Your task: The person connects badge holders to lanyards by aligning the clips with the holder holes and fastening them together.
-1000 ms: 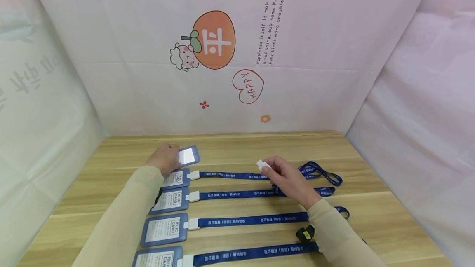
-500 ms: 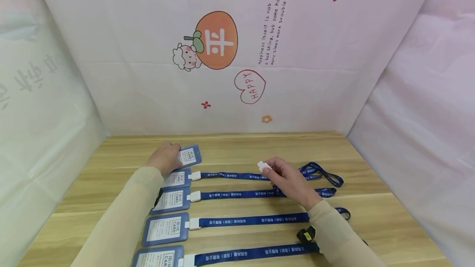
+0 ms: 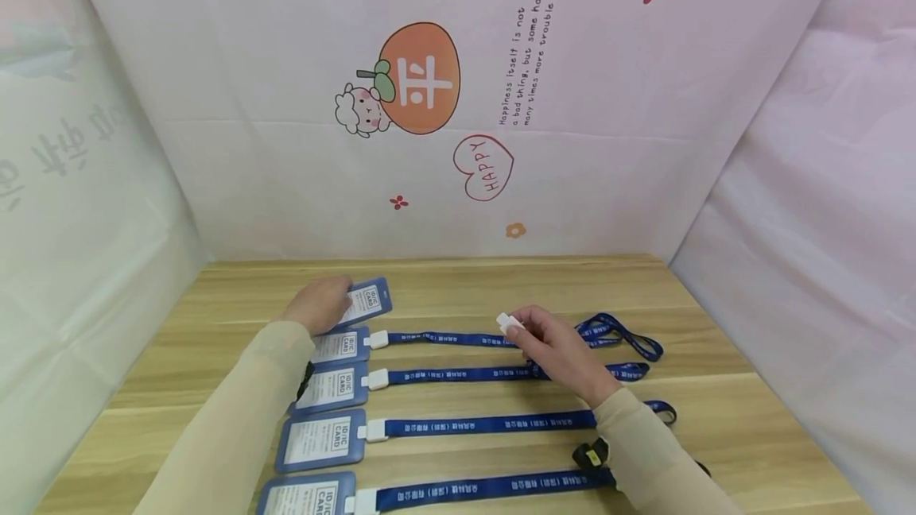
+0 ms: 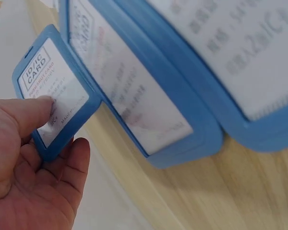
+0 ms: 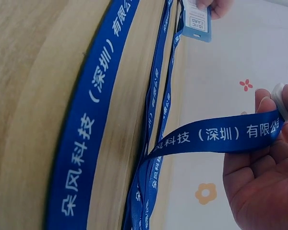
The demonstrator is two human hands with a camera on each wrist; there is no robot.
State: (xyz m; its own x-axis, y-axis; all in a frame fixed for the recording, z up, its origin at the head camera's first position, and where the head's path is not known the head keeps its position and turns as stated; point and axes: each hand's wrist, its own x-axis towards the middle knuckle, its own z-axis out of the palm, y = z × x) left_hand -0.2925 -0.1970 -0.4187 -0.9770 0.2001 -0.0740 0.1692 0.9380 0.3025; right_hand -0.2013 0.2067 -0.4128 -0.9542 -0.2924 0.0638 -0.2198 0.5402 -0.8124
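At the far left of the table, my left hand [image 3: 320, 304] pinches a blue ID card holder [image 3: 370, 299] by one end. In the left wrist view the thumb lies on the face of this card holder [image 4: 57, 86], with fingers behind it; its slotted end points away from the hand. My right hand [image 3: 558, 348] pinches the white plastic clip [image 3: 509, 323] of a lanyard, above the table. From that clip, the blue lanyard strap [image 5: 221, 134] runs down to the other straps in the right wrist view. The held card holder and held clip are apart.
Several card holders [image 3: 319, 441] lie in a column at left, each joined by a white clip [image 3: 375, 430] to a blue lanyard [image 3: 490, 424] stretched rightward. A looped strap [image 3: 619, 336] lies far right. Printed cloth [image 3: 572, 181] hangs behind the wooden table [image 3: 444, 292].
The card holder in my left hand has tilted; glare has left its face and the ID/IC CARD print now shows. My right hand stays nearly still with the clip.
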